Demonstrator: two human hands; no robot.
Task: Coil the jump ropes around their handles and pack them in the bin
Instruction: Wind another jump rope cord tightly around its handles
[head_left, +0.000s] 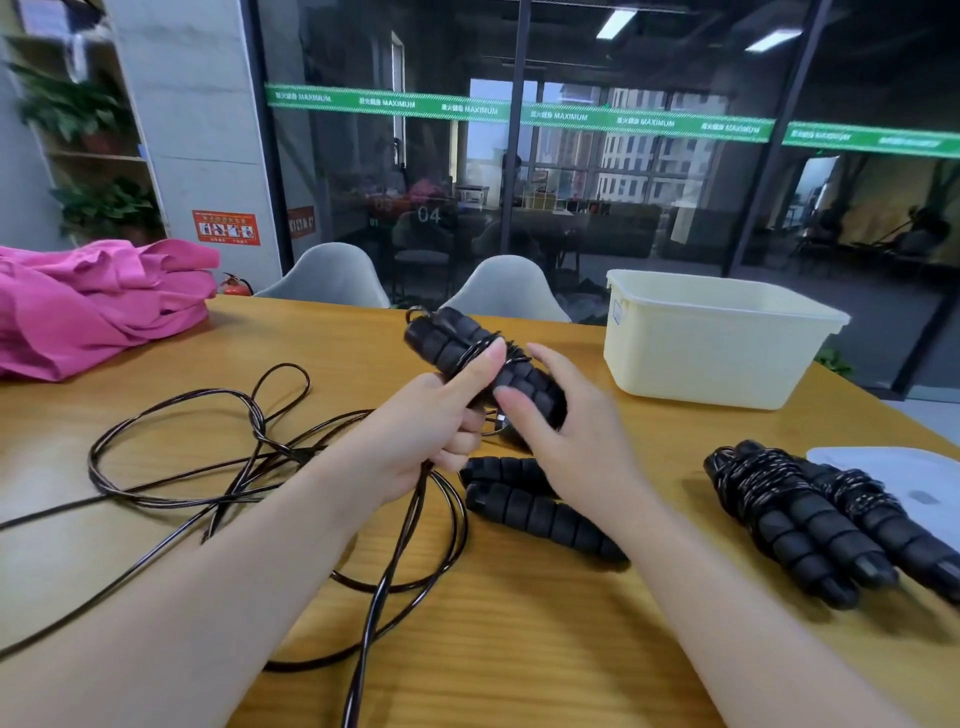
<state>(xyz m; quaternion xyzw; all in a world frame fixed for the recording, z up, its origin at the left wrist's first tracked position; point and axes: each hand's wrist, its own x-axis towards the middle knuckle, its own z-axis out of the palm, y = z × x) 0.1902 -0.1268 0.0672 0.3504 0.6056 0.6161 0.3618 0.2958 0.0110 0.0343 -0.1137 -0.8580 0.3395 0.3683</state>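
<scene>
The left hand (436, 415) grips a pair of black handles (483, 358) held above the wooden table (519, 649), thumb pressed on a few turns of rope around them. The right hand (561, 421) is beside them with fingers nearly straight, touching the lower end of the handles. Loose rope (249, 441) hangs from the left fist and lies in wide loops on the table's left part. A second pair of handles (540, 512) lies under the wrists. Two coiled bundles (810, 519) lie near the right edge, partly on a white lid (893, 467). The cream bin (717, 338) stands at the far right edge. Pink cloth (93, 301) covers the far left corner.
</scene>
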